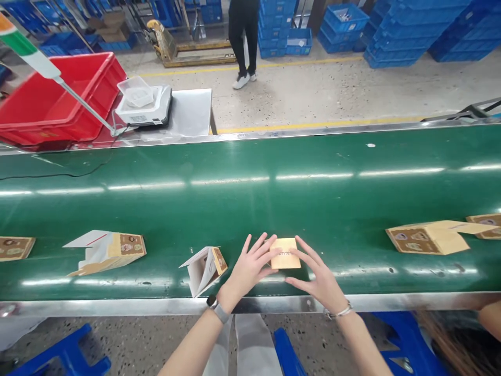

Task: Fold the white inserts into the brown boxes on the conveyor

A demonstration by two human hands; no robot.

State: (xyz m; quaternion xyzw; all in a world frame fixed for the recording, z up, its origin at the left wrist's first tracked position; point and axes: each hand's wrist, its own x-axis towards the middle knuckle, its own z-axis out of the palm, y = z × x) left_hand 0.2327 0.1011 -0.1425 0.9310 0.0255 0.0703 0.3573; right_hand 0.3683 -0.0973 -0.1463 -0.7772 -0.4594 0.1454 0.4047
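Note:
A small yellow-tan cardboard box [285,259] with a line of dark print on its top sits on the green conveyor belt [242,209] in front of me. My left hand [252,265], with a watch at the wrist, has its fingers against the box's left side and top. From the right, my right hand [319,274] touches the box with its fingertips, its thumb lower and apart from it. Together the two hands hold the box between them. Just left of my left hand lies an open-flapped carton [206,269], its white inside showing.
Along the belt lie another open carton [121,253] to the left and a brown-and-tan one [426,239] to the right. Beyond the belt are a red bin [90,99], a white scale [144,107] and stacked blue crates [410,31]. A person [243,36] stands behind.

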